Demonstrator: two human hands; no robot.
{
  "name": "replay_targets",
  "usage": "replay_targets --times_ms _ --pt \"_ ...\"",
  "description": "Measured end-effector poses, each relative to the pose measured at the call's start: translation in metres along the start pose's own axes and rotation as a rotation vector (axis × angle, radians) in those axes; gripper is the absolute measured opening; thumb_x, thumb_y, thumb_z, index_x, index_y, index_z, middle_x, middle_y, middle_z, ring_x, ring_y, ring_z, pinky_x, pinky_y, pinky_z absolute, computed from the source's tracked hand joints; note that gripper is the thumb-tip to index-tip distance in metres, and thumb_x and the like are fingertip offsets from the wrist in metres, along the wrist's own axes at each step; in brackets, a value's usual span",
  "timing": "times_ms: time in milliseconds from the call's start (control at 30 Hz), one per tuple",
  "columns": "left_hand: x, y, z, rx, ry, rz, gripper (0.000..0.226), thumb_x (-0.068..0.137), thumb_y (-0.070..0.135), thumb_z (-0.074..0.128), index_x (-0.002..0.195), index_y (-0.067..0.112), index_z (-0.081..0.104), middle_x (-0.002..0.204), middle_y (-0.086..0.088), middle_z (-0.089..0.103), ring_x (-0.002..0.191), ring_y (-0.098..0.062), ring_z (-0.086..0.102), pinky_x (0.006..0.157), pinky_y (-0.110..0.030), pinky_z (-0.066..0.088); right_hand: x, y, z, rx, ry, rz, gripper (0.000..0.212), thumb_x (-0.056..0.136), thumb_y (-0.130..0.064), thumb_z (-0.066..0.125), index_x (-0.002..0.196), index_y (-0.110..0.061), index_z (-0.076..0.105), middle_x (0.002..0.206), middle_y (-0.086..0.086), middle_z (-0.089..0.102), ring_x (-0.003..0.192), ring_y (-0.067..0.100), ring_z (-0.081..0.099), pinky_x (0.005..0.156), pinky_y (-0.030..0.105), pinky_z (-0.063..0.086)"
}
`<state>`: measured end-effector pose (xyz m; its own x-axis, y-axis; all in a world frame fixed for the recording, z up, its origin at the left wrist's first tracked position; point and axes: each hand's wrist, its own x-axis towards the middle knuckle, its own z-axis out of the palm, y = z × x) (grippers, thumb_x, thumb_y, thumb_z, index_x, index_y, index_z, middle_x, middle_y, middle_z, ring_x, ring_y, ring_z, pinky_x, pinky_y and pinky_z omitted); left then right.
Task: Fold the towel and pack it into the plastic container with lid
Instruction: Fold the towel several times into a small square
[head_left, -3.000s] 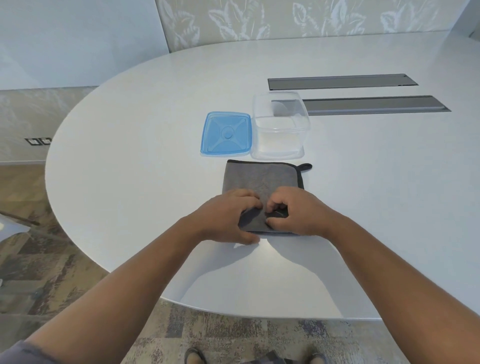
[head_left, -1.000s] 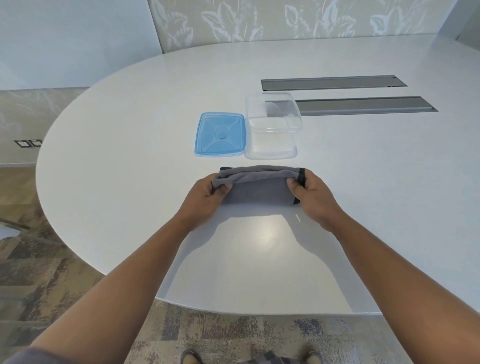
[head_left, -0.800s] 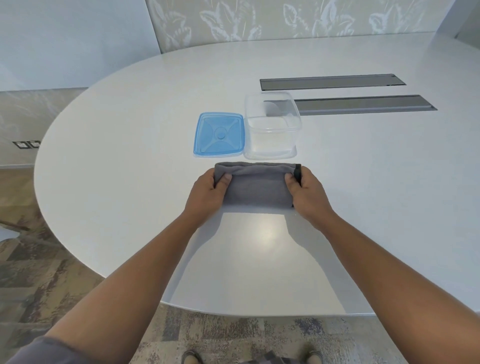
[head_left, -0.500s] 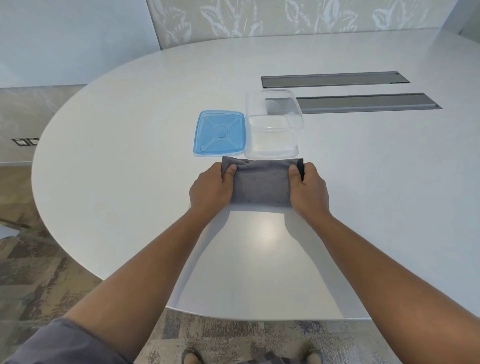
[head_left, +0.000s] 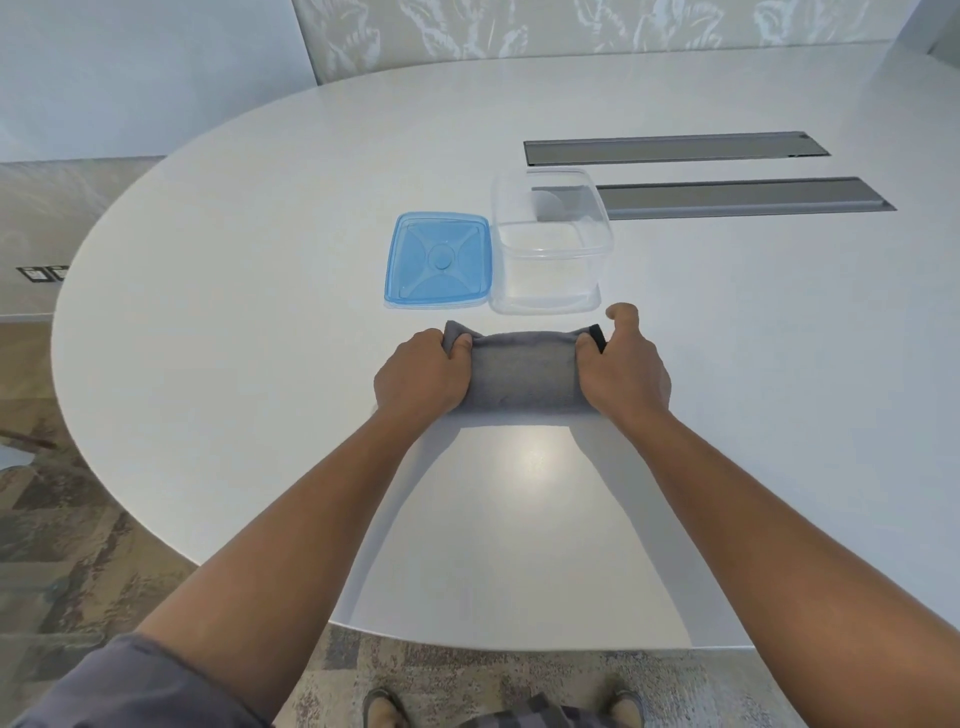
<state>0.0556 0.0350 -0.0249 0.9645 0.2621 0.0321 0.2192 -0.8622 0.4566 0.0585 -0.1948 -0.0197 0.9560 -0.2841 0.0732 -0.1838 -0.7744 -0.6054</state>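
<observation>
Towel (head_left: 524, 371): folded, on counter (head_left: 260, 312)
Left hand (head_left: 421, 376): fingers grasping towel's left end
Right hand (head_left: 623, 371): grasping right end
Container (head_left: 550, 244): open, lid (head_left: 439, 267) beside

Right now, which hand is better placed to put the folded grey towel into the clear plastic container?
Right hand: the container stands just beyond it; the left hand sits below the blue lid.

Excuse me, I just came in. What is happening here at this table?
A person is folding a small grey cloth towel on a white oval table. The left hand and the right hand each grip one end of it. Just beyond the towel stand an empty clear plastic container and, lying flat on the table beside it, its blue square lid. Nothing is packed yet.
</observation>
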Motion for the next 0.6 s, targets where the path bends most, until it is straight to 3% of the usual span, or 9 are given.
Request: replay_targets --times_ms 233,367,533,600 --pt "0.008 -0.001 -0.003 0.039 -0.043 -0.043 0.050 0.096 0.056 0.027 0.097 0.022 0.063 0.086 0.005 0.061 0.085 -0.026 0.059 0.071 -0.036 0.040 0.010 -0.005 -0.002 -0.113 -0.076 -0.018 0.023 0.094 -0.043 0.042 0.099 -0.024 0.053 0.086 -0.004 0.063 0.075 0.026 0.063 0.063 0.034 0.038" --pt "0.012 0.000 -0.006 -0.006 -0.072 -0.091 0.052 0.096 0.060 0.023 0.090 0.025 0.061 0.076 0.012 0.056 0.080 -0.023 0.058 0.068 -0.036 0.038 0.015 -0.005 -0.006 -0.102 -0.112 0.001 0.022 0.099 -0.042 0.040 0.095 -0.023 0.051 0.082 -0.004 0.062 0.060 0.019 0.062 0.054 0.031 0.034" --pt "0.010 0.004 -0.006 0.028 -0.047 -0.070 0.050 0.099 0.056 0.021 0.093 0.025 0.061 0.082 0.007 0.060 0.082 -0.025 0.058 0.071 -0.036 0.038 0.021 -0.006 -0.008 -0.097 -0.131 0.000 0.022 0.103 -0.039 0.041 0.099 -0.018 0.047 0.084 -0.002 0.059 0.070 0.020 0.055 0.059 0.035 0.035" --pt "0.006 0.004 -0.004 0.032 -0.020 -0.064 0.047 0.099 0.053 0.023 0.094 0.024 0.059 0.085 0.006 0.059 0.083 -0.025 0.056 0.072 -0.037 0.037 0.018 -0.006 -0.005 -0.083 -0.108 -0.014 0.020 0.103 -0.039 0.041 0.101 -0.019 0.046 0.081 -0.002 0.060 0.065 0.018 0.057 0.055 0.033 0.033"
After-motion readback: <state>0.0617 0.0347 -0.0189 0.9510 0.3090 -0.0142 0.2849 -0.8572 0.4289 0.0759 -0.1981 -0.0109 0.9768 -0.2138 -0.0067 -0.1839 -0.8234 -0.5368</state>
